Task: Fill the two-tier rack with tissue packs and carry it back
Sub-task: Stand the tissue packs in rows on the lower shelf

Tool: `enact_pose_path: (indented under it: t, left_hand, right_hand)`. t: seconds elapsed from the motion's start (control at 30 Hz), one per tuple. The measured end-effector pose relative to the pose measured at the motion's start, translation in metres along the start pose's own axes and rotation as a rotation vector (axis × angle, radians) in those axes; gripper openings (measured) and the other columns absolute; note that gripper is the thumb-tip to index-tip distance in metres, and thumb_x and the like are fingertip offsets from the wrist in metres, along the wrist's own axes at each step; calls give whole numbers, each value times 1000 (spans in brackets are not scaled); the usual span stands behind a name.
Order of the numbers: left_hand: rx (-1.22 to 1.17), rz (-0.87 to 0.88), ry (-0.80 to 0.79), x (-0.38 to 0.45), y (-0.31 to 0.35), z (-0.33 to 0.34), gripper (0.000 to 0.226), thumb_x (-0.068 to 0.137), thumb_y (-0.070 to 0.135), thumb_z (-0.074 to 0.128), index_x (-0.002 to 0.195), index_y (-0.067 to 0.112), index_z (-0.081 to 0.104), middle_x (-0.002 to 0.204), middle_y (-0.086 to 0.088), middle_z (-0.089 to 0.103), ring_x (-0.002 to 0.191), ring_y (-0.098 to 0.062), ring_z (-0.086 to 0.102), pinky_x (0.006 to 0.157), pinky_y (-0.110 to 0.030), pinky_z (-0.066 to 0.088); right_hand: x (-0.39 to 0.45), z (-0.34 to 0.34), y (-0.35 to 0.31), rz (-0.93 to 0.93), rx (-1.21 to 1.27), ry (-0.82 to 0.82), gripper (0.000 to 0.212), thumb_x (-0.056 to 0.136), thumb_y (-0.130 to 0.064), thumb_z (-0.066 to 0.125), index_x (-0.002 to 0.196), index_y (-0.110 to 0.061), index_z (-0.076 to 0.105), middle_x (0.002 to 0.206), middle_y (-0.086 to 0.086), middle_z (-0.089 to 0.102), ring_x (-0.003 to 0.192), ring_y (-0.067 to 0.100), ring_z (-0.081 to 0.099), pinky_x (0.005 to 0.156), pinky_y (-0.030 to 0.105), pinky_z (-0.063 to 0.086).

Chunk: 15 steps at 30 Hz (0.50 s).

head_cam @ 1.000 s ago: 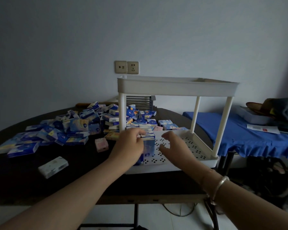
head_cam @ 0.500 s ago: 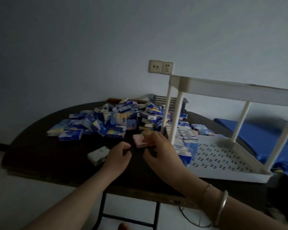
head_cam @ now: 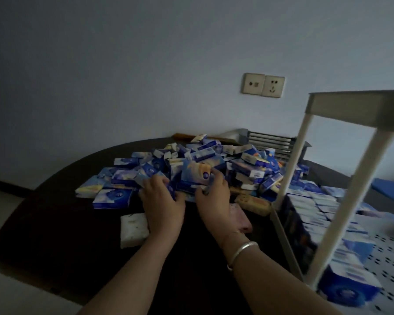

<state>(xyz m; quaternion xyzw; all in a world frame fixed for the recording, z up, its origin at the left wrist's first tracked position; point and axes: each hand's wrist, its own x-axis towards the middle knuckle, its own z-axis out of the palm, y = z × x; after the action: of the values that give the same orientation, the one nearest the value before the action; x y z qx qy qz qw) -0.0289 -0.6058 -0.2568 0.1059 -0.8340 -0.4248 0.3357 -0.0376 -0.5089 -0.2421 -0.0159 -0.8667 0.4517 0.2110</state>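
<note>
At the near edge of the heap of tissue packs (head_cam: 205,169) on the dark worktop (head_cam: 62,223), blue packs are clutched in the curled grip of both the left hand (head_cam: 162,201) and the right hand (head_cam: 214,198), with the white rack (head_cam: 341,196), part-filled below, just right of the grip.

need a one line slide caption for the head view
Both hands, left hand and right hand, reach into the tissue pack pile beside the partly filled white rack.
</note>
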Motion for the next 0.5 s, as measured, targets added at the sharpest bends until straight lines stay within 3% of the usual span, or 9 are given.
enact_pose_path:
  t: [0.1, 0.23, 0.3, 0.37, 0.5]
  left_hand:
    - [-32, -165, 52, 12, -3, 6, 60, 77, 17, 74, 125, 17, 38, 143, -10, 27, 125, -35, 32, 93, -37, 37]
    - [-181, -193, 82, 19, -6, 12, 71, 75, 4, 75, 130, 18, 34, 144, -10, 21, 127, -29, 38, 92, -23, 32]
    - [-289, -230, 58, 22, -9, 11, 71, 75, -2, 74, 129, 19, 33, 142, -11, 25, 124, -24, 45, 90, -18, 34]
    - [-357, -239, 12, 21, -8, 10, 71, 76, 0, 73, 130, 23, 34, 138, -10, 37, 118, -20, 50, 84, -17, 37]
    - [-618, -301, -59, 21, 3, 2, 55, 88, 8, 63, 130, 34, 41, 113, 10, 52, 99, -7, 53, 81, -25, 43]
  right_hand:
    - [20, 14, 5, -9, 83, 48, 67, 86, -16, 62, 145, -18, 28, 137, 8, 45, 126, 25, 44, 106, 40, 39]
    - [29, 22, 17, -34, 127, 107, 60, 83, -17, 64, 136, -30, 39, 125, 1, 56, 116, 23, 52, 98, 43, 47]
    - [30, 19, 19, -30, 101, 127, 53, 85, -13, 63, 133, -25, 45, 125, 2, 55, 115, 20, 51, 98, 31, 45]
    - [27, 10, 16, -30, 113, 147, 44, 87, -14, 62, 129, -19, 51, 123, 2, 50, 110, 15, 53, 85, 18, 42]
    - [11, -2, 6, -251, 125, 167, 30, 88, -13, 61, 117, -19, 59, 111, -6, 46, 94, 3, 51, 70, -1, 38]
